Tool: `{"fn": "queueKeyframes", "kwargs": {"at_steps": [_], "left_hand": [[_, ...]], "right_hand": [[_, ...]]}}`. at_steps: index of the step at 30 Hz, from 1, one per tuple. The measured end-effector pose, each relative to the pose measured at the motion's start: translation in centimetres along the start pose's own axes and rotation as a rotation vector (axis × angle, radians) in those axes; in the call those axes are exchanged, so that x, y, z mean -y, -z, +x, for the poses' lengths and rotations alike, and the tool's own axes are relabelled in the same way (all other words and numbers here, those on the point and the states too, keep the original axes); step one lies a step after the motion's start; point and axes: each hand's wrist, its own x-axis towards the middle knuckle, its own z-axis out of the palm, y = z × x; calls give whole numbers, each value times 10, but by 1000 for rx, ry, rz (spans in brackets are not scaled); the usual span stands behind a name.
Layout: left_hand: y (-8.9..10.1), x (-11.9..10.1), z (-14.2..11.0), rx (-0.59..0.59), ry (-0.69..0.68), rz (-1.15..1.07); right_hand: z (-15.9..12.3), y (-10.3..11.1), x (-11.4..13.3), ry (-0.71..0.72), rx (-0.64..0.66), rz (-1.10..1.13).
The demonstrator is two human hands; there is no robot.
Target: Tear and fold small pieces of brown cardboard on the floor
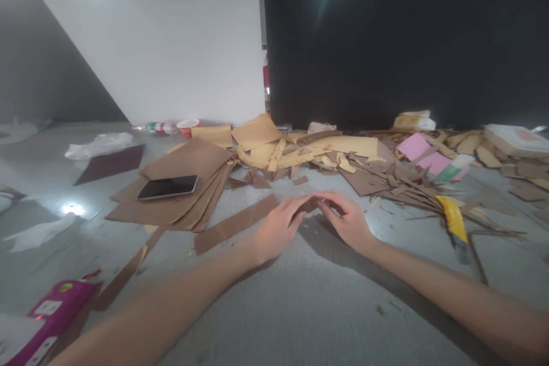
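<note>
Both my arms reach forward over a grey floor (300, 297). My left hand (278, 227) and my right hand (347, 220) meet at the middle, fingers pinched on the two ends of a small brown cardboard piece (312, 205) held just above the floor. A long brown cardboard strip (235, 223) lies flat just left of my left hand. A yellow-handled utility knife (454, 223) rests on the floor to the right of my right hand.
A black phone (168, 187) lies on a stack of brown cardboard sheets (180, 200) at the left. A heap of cardboard scraps (364, 163), pink paper (422, 151) and boxes runs along the dark wall. A magenta box (47, 320) sits at the near left.
</note>
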Motion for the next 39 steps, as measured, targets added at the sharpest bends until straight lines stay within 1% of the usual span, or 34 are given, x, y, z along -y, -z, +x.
{"fn": "queueKeyframes", "kwargs": {"at_steps": [6,10,12,15,20,30,34,39], "left_hand": [[-1,2,-1,-32,5,-41],[-1,4,-1,-79,24,-63],[-1,4,-1,-90,33,-73],[-1,5,-1,-95,43,-80],[-1,5,0,-95,64,-118],[-3,8,-1,-107,73,-158],[-2,6,0,-98,79,-130],[-1,4,0,-100,46,-133]], "right_hand": [[-2,-2,2,-76,-59,17],[-2,-2,2,-96,10,-40],[-2,-2,1,-93,23,-81],[-3,-2,1,-68,-10,-100],[-3,-2,0,-65,-30,-61],[-3,-1,-3,-98,4,-42],[-3,-1,-4,-101,5,-39],[-2,-1,-3,-103,14,-37]]}}
